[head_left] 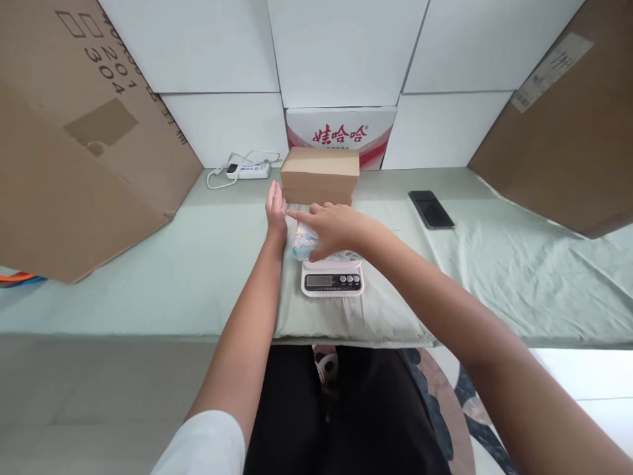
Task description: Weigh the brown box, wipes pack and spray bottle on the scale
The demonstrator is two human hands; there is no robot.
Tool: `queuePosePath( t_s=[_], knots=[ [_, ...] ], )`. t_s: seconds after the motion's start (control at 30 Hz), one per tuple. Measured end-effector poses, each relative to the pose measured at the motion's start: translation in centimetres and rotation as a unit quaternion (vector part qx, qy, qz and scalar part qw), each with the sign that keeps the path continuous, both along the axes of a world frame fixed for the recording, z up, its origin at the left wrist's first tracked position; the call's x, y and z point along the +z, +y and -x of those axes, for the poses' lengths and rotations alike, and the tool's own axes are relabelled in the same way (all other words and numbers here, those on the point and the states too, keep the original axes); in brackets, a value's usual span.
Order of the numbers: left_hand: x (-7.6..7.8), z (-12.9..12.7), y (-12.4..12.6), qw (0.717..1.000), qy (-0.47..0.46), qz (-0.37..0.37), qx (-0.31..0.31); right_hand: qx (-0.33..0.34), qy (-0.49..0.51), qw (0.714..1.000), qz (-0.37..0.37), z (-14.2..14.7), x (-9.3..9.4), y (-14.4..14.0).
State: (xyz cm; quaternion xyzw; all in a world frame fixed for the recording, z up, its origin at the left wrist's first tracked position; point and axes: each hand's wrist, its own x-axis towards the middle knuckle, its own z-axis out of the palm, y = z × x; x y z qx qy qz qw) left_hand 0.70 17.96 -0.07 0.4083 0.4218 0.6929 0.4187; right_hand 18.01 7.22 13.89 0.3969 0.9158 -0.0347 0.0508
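Both hands are working at the table's middle: the right hand (pixel 332 227) is cupping a small packet (pixel 302 243) over the kitchen scale (pixel 332 279) near the front edge, fingers curled, while the left hand (pixel 275 211) is standing flat and open, edge-on, steadying its side before the cardboard box (pixel 319 175).

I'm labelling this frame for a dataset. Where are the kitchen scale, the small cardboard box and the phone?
kitchen scale (pixel 332 282): head view, on its display panel.
small cardboard box (pixel 319 177): head view, on its front face.
phone (pixel 431 209): head view, on the middle of its dark screen.
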Motion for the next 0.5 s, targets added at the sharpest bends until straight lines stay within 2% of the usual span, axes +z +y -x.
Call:
queuePosePath(
  t_s=[0.17, 0.33, 0.43, 0.5],
  knots=[
    [0.0, 0.0, 0.2, 1.000, -0.003, 0.000, -0.007, 0.024, 0.043, 0.999, -0.014, 0.0, -0.7, 0.3],
    [0.5, -0.2, 0.1, 1.000, -0.020, 0.021, 0.005, -0.033, 0.124, 0.990, 0.057, -0.9, 0.2, 1.8],
    [0.6, -0.1, 0.0, 0.999, -0.016, 0.029, 0.004, -0.064, 0.247, 0.960, 0.112, -3.2, 0.6, 3.4],
    [0.6, 0.0, 0.1, 0.999, -0.015, 0.030, -0.001, -0.096, 0.362, 0.912, 0.165, -5.6, 0.3, 4.0]
  ],
)
